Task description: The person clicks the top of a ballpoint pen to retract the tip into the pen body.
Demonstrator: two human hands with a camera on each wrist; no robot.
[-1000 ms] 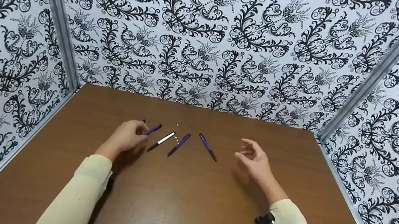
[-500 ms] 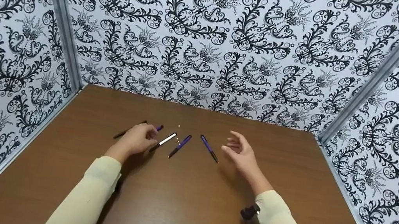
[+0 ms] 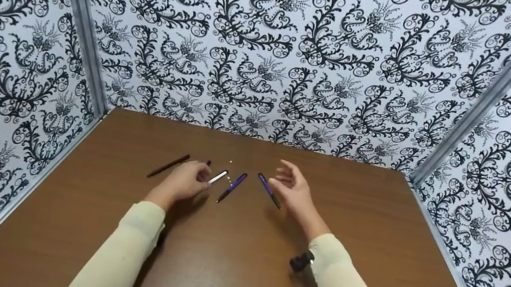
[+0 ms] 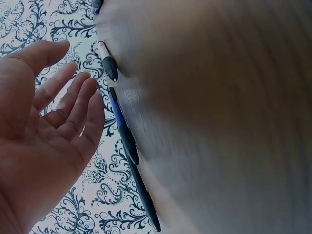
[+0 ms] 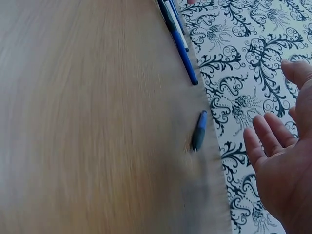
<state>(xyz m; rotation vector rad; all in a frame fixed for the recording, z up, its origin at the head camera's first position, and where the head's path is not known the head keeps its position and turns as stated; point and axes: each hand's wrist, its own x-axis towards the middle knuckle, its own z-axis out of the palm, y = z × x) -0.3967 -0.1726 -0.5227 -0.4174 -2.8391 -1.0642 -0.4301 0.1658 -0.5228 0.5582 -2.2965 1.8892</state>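
Left grip (image 3: 185, 179) hovers by a slim, white-barrelled pen (image 3: 218, 178).

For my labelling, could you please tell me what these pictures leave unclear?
Head view: leftmost purple pen and white pen, partly hidden behind the left grip.
Head view: white specks, too small to identify.
Left wrist view: topmost pen, cut off by the upper edge.

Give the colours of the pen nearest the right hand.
That pen is blue-purple with a dark grip; the right wrist view shows it best.
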